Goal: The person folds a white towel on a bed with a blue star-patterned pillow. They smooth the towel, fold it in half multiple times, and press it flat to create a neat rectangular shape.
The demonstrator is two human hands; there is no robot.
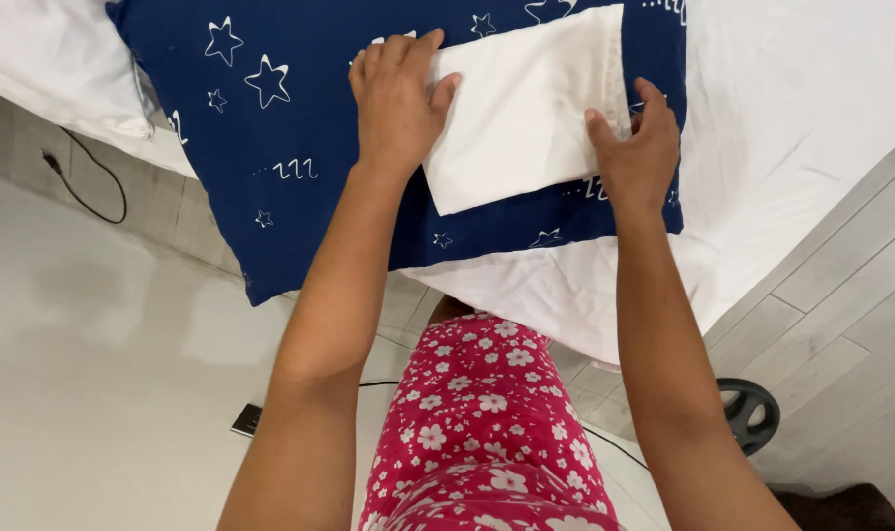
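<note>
Left hand (396, 93) lies flat, fingers spread, on the left edge of the folded white cloth (526, 108). Right hand (636, 147) presses its right edge, fingers open. Cloth sits on the navy star pillow (270, 147), white sheet (792, 108) beyond it, black cable (89, 192) left of it.

White-sheeted bed (811, 118); navy star pillow (300, 128) on it.

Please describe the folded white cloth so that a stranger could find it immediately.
Find the navy star-printed pillow on the white-sheeted bed. On it lies the folded white cloth, between the left hand and right hand. Unlike the sheet, it is a small, neat rectangle.
</note>
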